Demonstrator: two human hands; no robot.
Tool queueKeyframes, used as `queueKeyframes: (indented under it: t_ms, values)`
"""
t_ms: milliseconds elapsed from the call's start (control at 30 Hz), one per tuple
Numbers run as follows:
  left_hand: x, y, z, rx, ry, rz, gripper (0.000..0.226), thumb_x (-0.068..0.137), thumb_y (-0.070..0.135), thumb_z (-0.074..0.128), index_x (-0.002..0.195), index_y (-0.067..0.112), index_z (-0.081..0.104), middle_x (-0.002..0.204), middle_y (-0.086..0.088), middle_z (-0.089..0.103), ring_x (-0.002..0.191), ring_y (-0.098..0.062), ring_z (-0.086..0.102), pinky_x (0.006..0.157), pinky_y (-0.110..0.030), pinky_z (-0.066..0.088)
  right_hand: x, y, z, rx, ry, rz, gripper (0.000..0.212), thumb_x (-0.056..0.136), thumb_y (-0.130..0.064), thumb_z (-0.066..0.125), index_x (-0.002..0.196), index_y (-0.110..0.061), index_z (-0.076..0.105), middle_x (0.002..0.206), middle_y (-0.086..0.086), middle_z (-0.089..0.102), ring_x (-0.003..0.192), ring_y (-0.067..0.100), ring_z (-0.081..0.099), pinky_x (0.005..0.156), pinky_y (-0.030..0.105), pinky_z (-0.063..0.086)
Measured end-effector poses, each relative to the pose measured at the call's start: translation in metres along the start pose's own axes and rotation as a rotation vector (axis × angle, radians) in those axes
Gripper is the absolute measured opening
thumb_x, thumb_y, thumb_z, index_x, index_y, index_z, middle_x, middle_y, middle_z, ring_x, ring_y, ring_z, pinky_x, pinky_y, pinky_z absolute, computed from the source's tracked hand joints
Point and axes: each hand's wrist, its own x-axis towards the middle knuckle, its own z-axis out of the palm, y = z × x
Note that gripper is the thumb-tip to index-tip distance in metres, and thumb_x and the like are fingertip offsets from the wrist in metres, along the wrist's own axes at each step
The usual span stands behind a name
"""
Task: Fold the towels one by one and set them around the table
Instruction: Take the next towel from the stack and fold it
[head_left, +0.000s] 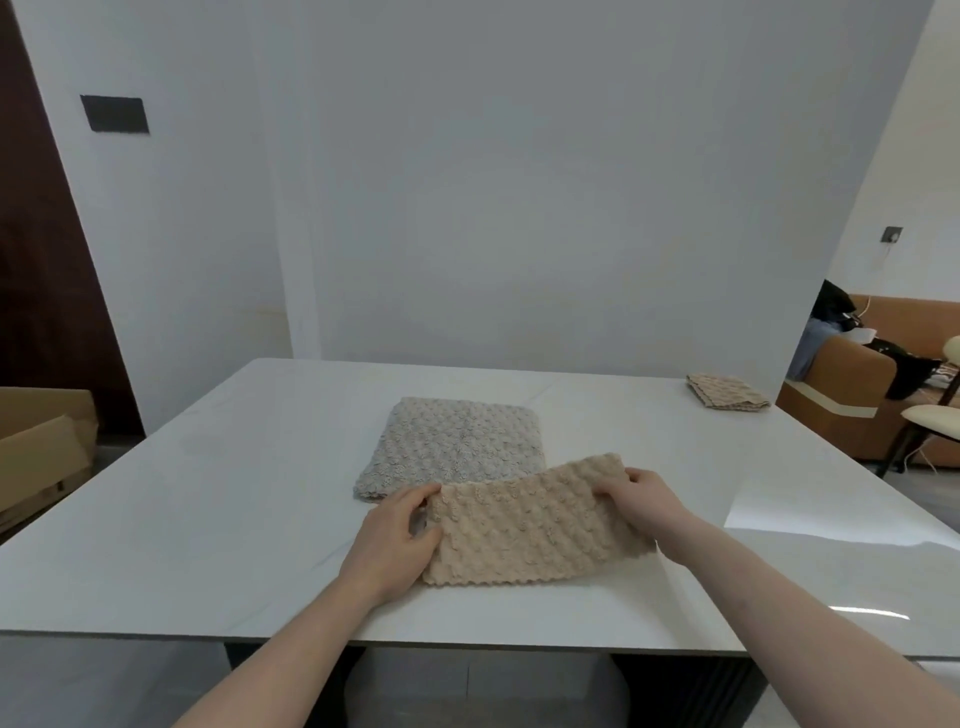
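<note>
A beige bumpy towel (535, 525), folded into a long strip, lies near the front edge of the white table (208, 509). My left hand (397, 540) grips its left end and my right hand (641, 501) grips its right end, which is raised a little. Just behind it a grey-beige towel (457, 444) lies flat in the table's middle, its near edge partly under the beige one. A small folded beige towel (727, 399) rests at the far right corner.
A cardboard box (41, 452) stands on the floor to the left. A cream chair (935, 415) and a brown sofa (852, 395) with dark clothes are off the right side. A grey wall rises behind the table.
</note>
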Motion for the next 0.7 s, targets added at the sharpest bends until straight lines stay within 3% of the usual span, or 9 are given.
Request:
queueKeyframes:
  t_ms: [100, 267, 367, 433, 500, 567, 633, 700]
  values:
    - [0.001, -0.002, 0.001, 0.026, -0.019, 0.001, 0.055, 0.095, 0.034, 0.061, 0.148, 0.033, 0.048, 0.142, 0.018, 0.050, 0.124, 0.004, 0.043, 0.107, -0.018, 0.029, -0.001, -0.015, -0.002, 0.017, -0.011, -0.038, 0.036, 0.082, -0.030, 0.073, 0.107, -0.006, 0.069, 0.095, 0.014, 0.074, 0.072, 0.027, 0.068, 0.057, 0.032, 0.049]
    - [0.002, -0.005, -0.001, -0.016, -0.029, -0.025, 0.054, 0.093, 0.031, 0.060, 0.147, 0.034, 0.051, 0.143, 0.016, 0.053, 0.128, -0.001, 0.045, 0.112, -0.025, 0.034, -0.013, -0.042, 0.029, 0.028, -0.112, -0.100, 0.023, 0.089, -0.022, 0.074, 0.108, -0.011, 0.068, 0.088, 0.005, 0.070, 0.065, 0.015, 0.066, 0.050, 0.024, 0.052]
    - [0.002, -0.006, -0.003, -0.056, -0.027, -0.023, 0.053, 0.092, 0.029, 0.058, 0.145, 0.036, 0.053, 0.142, 0.017, 0.055, 0.128, -0.001, 0.048, 0.113, -0.030, 0.039, -0.019, -0.053, 0.060, 0.001, -0.146, -0.139, 0.021, 0.087, -0.018, 0.072, 0.107, -0.011, 0.069, 0.089, 0.009, 0.072, 0.067, 0.016, 0.068, 0.054, 0.030, 0.060]
    - [0.002, -0.006, -0.003, -0.089, -0.024, -0.030, 0.051, 0.093, 0.028, 0.059, 0.143, 0.037, 0.056, 0.140, 0.019, 0.055, 0.124, 0.001, 0.050, 0.107, -0.023, 0.041, -0.021, -0.055, 0.081, -0.023, -0.163, -0.159, 0.021, 0.085, -0.019, 0.072, 0.105, -0.013, 0.069, 0.095, 0.012, 0.074, 0.074, 0.019, 0.070, 0.062, 0.036, 0.065]
    - [0.002, -0.005, -0.005, -0.120, -0.023, -0.035, 0.049, 0.093, 0.027, 0.059, 0.140, 0.037, 0.059, 0.137, 0.020, 0.056, 0.119, 0.004, 0.054, 0.101, -0.018, 0.041, -0.025, -0.055, 0.101, -0.072, -0.179, -0.201, 0.026, 0.085, -0.025, 0.073, 0.109, -0.017, 0.070, 0.096, 0.004, 0.072, 0.078, 0.016, 0.071, 0.059, 0.031, 0.061]
    - [0.002, -0.005, -0.005, -0.153, -0.019, -0.039, 0.049, 0.088, 0.031, 0.057, 0.136, 0.040, 0.061, 0.135, 0.021, 0.060, 0.115, 0.006, 0.057, 0.100, -0.022, 0.046, -0.027, -0.052, 0.117, -0.136, -0.187, -0.255, 0.030, 0.085, -0.027, 0.070, 0.115, -0.021, 0.072, 0.092, -0.005, 0.071, 0.080, 0.009, 0.069, 0.064, 0.025, 0.058]
    - [0.002, -0.007, -0.006, -0.184, -0.015, -0.056, 0.050, 0.082, 0.036, 0.052, 0.130, 0.042, 0.065, 0.126, 0.024, 0.065, 0.111, 0.008, 0.059, 0.099, -0.029, 0.051, -0.031, -0.049, 0.128, -0.178, -0.206, -0.306, 0.028, 0.088, -0.023, 0.066, 0.114, -0.025, 0.074, 0.086, -0.011, 0.070, 0.073, 0.000, 0.064, 0.059, 0.010, 0.048]
    - [0.002, -0.007, -0.007, -0.203, -0.011, -0.047, 0.048, 0.080, 0.035, 0.050, 0.124, 0.043, 0.067, 0.117, 0.026, 0.069, 0.108, 0.006, 0.062, 0.096, -0.033, 0.053, -0.033, -0.045, 0.137, -0.205, -0.229, -0.336, 0.027, 0.089, -0.022, 0.064, 0.114, -0.026, 0.074, 0.085, -0.010, 0.069, 0.070, 0.000, 0.062, 0.059, 0.008, 0.047]
